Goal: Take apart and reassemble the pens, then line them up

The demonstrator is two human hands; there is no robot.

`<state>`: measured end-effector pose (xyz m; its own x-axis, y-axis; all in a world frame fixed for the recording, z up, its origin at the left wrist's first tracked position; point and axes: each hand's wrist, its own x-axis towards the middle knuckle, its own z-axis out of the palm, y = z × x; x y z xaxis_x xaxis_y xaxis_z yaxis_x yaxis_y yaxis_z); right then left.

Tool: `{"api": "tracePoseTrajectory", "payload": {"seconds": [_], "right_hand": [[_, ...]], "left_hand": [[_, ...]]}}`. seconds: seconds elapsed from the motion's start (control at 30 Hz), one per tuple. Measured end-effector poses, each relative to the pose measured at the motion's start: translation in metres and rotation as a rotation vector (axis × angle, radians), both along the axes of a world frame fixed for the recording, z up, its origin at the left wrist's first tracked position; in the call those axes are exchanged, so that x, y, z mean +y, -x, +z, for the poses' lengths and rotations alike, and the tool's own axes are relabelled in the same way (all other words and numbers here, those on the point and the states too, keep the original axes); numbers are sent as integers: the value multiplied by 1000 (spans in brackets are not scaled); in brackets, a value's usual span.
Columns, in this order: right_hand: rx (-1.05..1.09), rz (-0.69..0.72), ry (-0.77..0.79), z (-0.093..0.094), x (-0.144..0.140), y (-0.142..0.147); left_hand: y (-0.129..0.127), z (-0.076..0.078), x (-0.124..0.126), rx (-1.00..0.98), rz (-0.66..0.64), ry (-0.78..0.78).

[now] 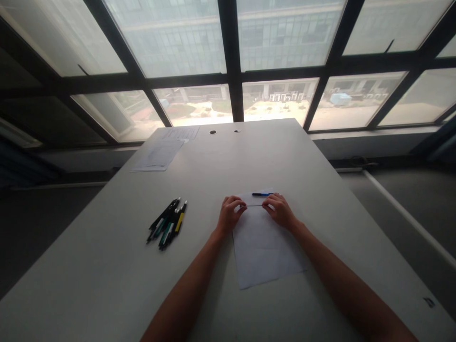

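Observation:
Between my two hands stretches a thin dark rod that looks like a pen refill (254, 205), level above the paper. My left hand (231, 213) pinches its left end between thumb and fingertips. The right end is pinched the same way by my right hand (280, 212). Under both hands lies a white sheet of paper (269, 251), slightly turned on the table. Just beyond the refill, a blue and black pen (261, 194) rests near the sheet's far edge, its right end close to my right fingers. The refill's tips are hidden in my fingers.
To the left, a loose pile of several pens (167, 223) lies on the white table (206, 171), mostly black with green and yellow parts. Printed sheets (160, 154) sit at the far left corner. Two small round holes are near the far edge, before the windows (278, 97).

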<state>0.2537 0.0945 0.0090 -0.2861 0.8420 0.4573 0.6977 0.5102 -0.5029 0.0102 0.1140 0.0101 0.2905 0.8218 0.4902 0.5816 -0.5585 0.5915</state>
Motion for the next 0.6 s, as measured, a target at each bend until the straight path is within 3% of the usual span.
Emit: {"api": "tracePoseTrajectory", "payload": {"seconds": [0.37, 0.6], "right_hand": [[52, 5, -18, 3, 0, -1], [64, 36, -34, 5, -3, 3]], "left_hand": [[1, 2, 0, -18, 18, -5], [0, 1, -2, -39, -44, -12]]}}
